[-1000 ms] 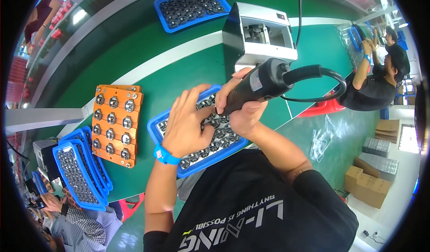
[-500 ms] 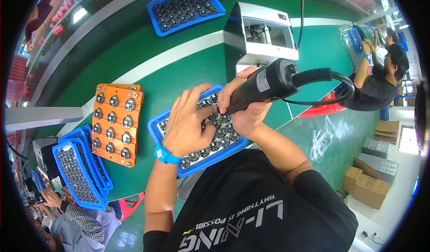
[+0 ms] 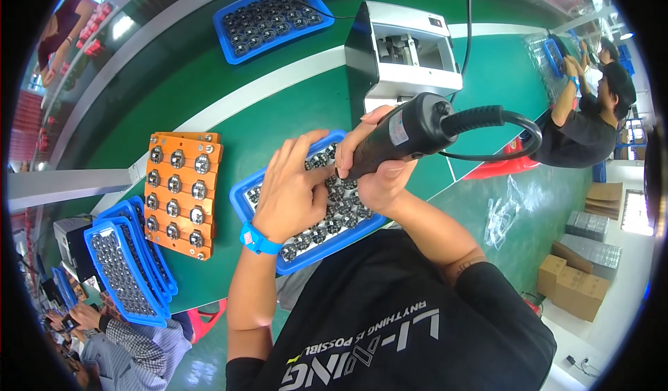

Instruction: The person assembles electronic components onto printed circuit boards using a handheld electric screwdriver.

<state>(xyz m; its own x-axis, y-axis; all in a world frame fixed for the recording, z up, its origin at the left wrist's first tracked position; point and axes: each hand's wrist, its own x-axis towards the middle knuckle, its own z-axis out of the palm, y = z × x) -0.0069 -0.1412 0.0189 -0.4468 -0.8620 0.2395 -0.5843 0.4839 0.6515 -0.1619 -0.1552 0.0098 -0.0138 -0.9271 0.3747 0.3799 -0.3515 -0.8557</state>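
My right hand (image 3: 379,161) is wrapped round a black electric screwdriver (image 3: 407,133), which is tilted with its tip down to the left and a thick cable at its back end. Under it lies a blue tray (image 3: 240,200) filled with small round black-and-silver parts (image 3: 334,225). My left hand (image 3: 292,189), with a blue wristband (image 3: 257,240), rests over the tray. Its index finger reaches to the screwdriver's tip and the thumb bends in beneath. Whatever lies between finger and thumb is hidden, as is the bit.
Orange plates (image 3: 163,189) carrying rows of similar parts lie left of the tray. Beyond them are stacked blue trays (image 3: 132,311). A white-and-black machine (image 3: 417,79) stands ahead, and another full blue tray (image 3: 229,51) lies across the white rail. Other people work at both sides.
The screwdriver and right hand have shifted slightly left and down. My left thumb has drawn closer to its index finger. The far blue tray has slid left.
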